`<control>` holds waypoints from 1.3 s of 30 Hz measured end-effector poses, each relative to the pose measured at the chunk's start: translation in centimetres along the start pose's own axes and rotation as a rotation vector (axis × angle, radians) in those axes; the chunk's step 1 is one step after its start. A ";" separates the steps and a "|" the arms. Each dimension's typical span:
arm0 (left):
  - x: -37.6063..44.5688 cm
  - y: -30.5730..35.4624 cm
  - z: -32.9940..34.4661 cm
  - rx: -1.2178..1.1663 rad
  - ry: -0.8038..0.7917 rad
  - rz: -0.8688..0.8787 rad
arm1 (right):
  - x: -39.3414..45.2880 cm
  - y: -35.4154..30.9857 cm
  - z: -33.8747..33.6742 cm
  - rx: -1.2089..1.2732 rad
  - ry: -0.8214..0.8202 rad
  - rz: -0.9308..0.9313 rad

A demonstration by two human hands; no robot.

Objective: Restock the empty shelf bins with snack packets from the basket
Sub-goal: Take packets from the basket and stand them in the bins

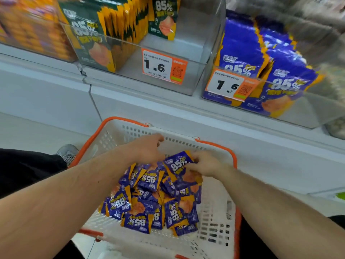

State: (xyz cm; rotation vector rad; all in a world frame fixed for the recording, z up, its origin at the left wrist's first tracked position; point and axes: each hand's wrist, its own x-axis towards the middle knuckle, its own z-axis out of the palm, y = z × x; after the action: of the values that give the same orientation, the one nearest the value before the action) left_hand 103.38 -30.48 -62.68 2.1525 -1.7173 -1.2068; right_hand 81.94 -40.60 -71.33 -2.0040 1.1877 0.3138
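Nearest us: white plastic basket (211, 217), perforated walls, orange rim and handles, sitting on the floor below the shelf. In it we see a loose heap of purple packets (149, 200), glossy film, flat pillow shape, yellow serrated edges, "85%" print.

Our right hand (203, 164) is at the far side of the heap, grip pinching one purple packet (179, 163) by its right edge, packet tilted up off the pile. Our left hand (149, 150) is over the far left of the heap, fingers curled down into the packets; we can't tell whether that grip holds anything.

Farther: white shelf (168, 107) carrying clear acrylic bins. Right bin (308, 116) holds upright purple packets, same print as the basket stock, stacked in rows. Middle bin (188, 53) holds dark green packets (97, 43), a full row at left, one lone packet toward the back, the right part bare. Far-left bin is blurred orange stock. Orange-and-white price tags (164, 66) reading 1.6 on both bin fronts.
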 end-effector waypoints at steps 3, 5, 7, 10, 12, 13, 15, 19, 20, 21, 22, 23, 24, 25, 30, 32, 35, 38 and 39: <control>-0.8 1.2 -0.5 -0.126 0.108 0.007 | -3.0 -1.9 -4.2 0.332 0.123 -0.070; -1.0 2.2 -0.7 -0.186 0.110 0.019 | -5.3 -3.2 -6.6 0.477 0.171 -0.083; -1.1 3.7 -0.8 -0.228 0.093 0.061 | -7.2 -3.9 -8.6 0.589 0.193 -0.120; -1.1 6.8 -0.8 -0.307 0.146 0.219 | -9.6 -4.5 -10.8 0.705 0.232 -0.172; -1.2 8.9 -0.8 -0.308 0.230 0.284 | -11.2 -4.9 -11.9 0.726 0.285 -0.188; -1.1 9.8 -0.9 -0.304 0.275 0.299 | -12.0 -5.0 -12.4 0.723 0.321 -0.195; -0.9 11.2 -1.1 -0.295 0.335 0.321 | -13.6 -5.1 -13.7 0.674 0.438 -0.227; -0.5 14.2 -1.7 -0.169 0.390 0.409 | -16.5 -5.4 -16.7 0.551 0.674 -0.282; -0.5 15.2 -2.0 -0.162 0.413 0.436 | -17.2 -5.5 -17.4 0.520 0.712 -0.293; -0.7 16.2 -2.2 -0.180 0.449 0.464 | -17.8 -5.6 -18.2 0.490 0.757 -0.308; -0.6 17.0 -2.5 -0.217 0.496 0.494 | -18.6 -5.8 -18.9 0.472 0.819 -0.324; -0.6 17.9 -2.8 -0.259 0.546 0.522 | -19.4 -5.7 -19.9 0.469 0.898 -0.336; -0.6 18.6 -3.1 -0.294 0.589 0.536 | -20.1 -5.7 -21.0 0.473 0.974 -0.342; -0.6 19.1 -3.4 -0.314 0.627 0.539 | -20.8 -5.5 -22.0 0.470 1.043 -0.344; 0.2 18.7 -4.1 -0.254 0.834 0.490 | -21.9 -3.9 -24.8 0.333 1.210 -0.290; 0.3 18.5 -4.0 -0.218 0.880 0.490 | -21.3 -3.4 -24.8 0.288 1.216 -0.274; 0.1 18.4 -3.6 -0.160 0.916 0.493 | -19.9 -3.0 -24.4 0.231 1.175 -0.238; 0.1 18.4 -3.4 -0.119 0.939 0.505 | -18.6 -2.7 -23.8 0.129 1.151 -0.168; 0.1 18.4 -3.4 -0.112 0.945 0.512 | -18.4 -2.6 -23.7 0.113 1.147 -0.151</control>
State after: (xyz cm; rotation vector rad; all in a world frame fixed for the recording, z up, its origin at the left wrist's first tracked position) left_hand 91.57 -38.09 -50.28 1.6081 -1.5111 -0.0889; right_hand 70.39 -45.26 -43.93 -2.1533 1.6045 -1.0976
